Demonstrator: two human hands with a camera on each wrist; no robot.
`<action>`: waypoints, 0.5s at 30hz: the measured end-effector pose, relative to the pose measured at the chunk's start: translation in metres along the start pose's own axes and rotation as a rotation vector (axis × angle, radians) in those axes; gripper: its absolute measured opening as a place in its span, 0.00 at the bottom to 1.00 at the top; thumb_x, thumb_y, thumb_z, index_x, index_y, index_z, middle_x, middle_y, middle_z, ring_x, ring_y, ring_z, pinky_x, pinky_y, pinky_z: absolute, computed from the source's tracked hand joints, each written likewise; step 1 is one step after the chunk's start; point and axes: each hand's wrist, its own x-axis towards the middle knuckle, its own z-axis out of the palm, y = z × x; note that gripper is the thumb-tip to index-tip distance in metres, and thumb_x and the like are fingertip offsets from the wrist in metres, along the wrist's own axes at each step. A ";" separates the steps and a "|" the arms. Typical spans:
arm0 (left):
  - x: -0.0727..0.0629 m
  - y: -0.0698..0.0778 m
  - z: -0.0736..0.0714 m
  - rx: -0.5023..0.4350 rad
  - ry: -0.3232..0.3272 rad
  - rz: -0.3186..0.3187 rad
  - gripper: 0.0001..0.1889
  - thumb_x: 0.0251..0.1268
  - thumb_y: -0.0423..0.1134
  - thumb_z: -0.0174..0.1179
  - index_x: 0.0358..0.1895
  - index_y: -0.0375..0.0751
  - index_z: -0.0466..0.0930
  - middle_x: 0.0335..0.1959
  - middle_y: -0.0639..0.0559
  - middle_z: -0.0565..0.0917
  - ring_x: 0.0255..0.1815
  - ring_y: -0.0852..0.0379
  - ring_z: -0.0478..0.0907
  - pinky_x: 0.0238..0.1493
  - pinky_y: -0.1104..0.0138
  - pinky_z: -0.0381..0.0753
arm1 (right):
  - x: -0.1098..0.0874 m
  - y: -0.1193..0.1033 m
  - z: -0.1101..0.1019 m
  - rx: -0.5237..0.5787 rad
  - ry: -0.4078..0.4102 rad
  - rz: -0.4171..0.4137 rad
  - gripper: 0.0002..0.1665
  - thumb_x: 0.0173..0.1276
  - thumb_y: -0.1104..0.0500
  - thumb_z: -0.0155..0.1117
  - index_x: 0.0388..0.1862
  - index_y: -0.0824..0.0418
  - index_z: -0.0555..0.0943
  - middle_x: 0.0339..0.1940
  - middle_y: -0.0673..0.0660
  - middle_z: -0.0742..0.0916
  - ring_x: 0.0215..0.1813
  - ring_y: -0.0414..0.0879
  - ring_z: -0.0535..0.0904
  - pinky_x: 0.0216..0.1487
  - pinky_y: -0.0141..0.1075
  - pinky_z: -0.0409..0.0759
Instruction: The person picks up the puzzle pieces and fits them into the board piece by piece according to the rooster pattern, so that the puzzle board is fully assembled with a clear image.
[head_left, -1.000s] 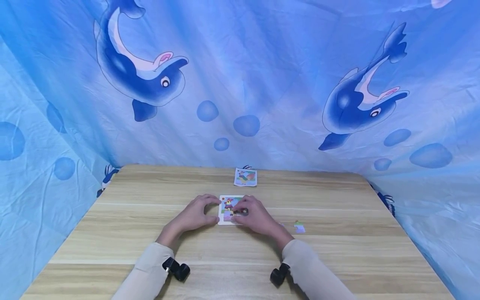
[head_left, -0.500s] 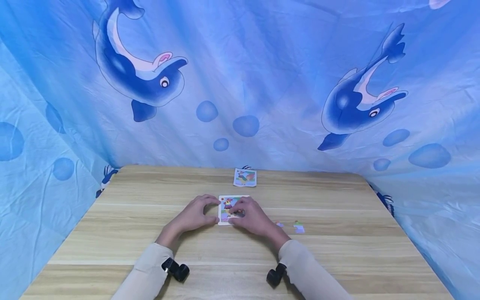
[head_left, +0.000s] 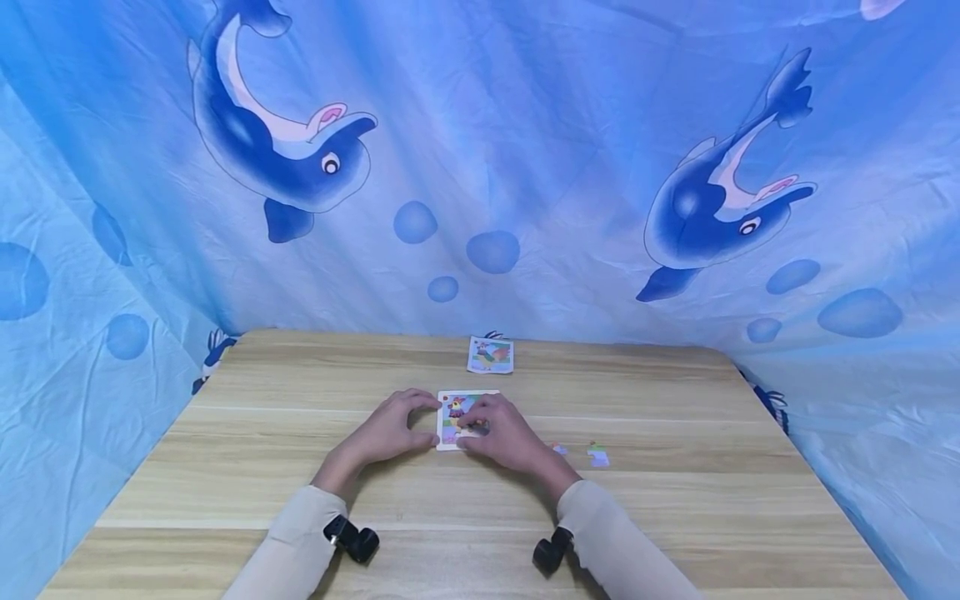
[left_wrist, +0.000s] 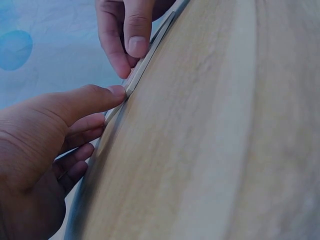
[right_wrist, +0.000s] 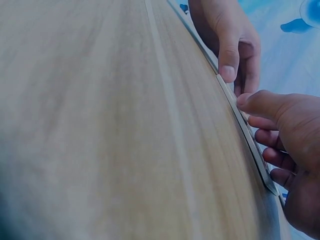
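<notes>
A square puzzle board with a white border lies at mid-table, its picture showing a colourful rooster. My left hand steadies its left side, thumb at the near corner and fingertips farther up the edge. Over the board's right half is my right hand, thumb and forefinger at a puzzle piece in the lower left of the picture. That hand hides much of the right side. In the right wrist view the board's thin edge runs beneath the right thumb; the other fingers are bent.
Two loose puzzle pieces lie right of the board, one purple and green and one partly beside the right wrist. A picture card with the same rooster lies near the far edge. A blue dolphin-print curtain surrounds the wooden table.
My right hand has shifted slightly left and the puzzle piece at its fingertips now lies level in the picture. The loose piece by the right wrist shows more. My left hand stays put.
</notes>
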 end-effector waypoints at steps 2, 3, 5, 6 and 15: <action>0.000 0.000 0.000 0.000 0.005 0.003 0.27 0.60 0.46 0.73 0.63 0.44 0.82 0.68 0.43 0.78 0.72 0.37 0.72 0.73 0.38 0.68 | 0.001 -0.001 0.000 -0.001 -0.001 -0.003 0.14 0.63 0.52 0.78 0.46 0.54 0.92 0.45 0.50 0.87 0.52 0.44 0.78 0.56 0.40 0.79; 0.000 0.000 0.000 0.001 0.005 0.005 0.27 0.60 0.46 0.73 0.63 0.44 0.82 0.68 0.43 0.78 0.72 0.37 0.72 0.73 0.38 0.68 | 0.001 -0.001 0.000 0.004 0.001 -0.009 0.13 0.64 0.52 0.77 0.46 0.54 0.91 0.45 0.50 0.87 0.52 0.44 0.78 0.56 0.40 0.79; 0.000 0.000 0.000 0.000 0.004 0.008 0.27 0.60 0.46 0.73 0.63 0.44 0.82 0.68 0.43 0.78 0.72 0.37 0.72 0.73 0.38 0.69 | 0.003 -0.003 0.001 0.015 0.003 -0.019 0.13 0.64 0.53 0.77 0.46 0.55 0.91 0.46 0.50 0.87 0.52 0.44 0.78 0.56 0.40 0.79; 0.000 0.000 0.000 -0.001 0.003 0.008 0.28 0.60 0.46 0.73 0.63 0.44 0.82 0.68 0.44 0.78 0.72 0.37 0.72 0.73 0.39 0.69 | 0.004 -0.003 0.002 0.017 0.004 -0.024 0.13 0.64 0.53 0.77 0.46 0.55 0.91 0.46 0.50 0.87 0.52 0.44 0.78 0.56 0.40 0.78; 0.001 0.000 0.000 -0.002 0.002 0.013 0.29 0.59 0.46 0.73 0.64 0.42 0.82 0.68 0.43 0.79 0.71 0.38 0.73 0.74 0.39 0.69 | 0.009 -0.003 0.008 -0.016 -0.001 -0.053 0.13 0.64 0.54 0.77 0.46 0.55 0.92 0.46 0.50 0.88 0.52 0.45 0.79 0.57 0.41 0.78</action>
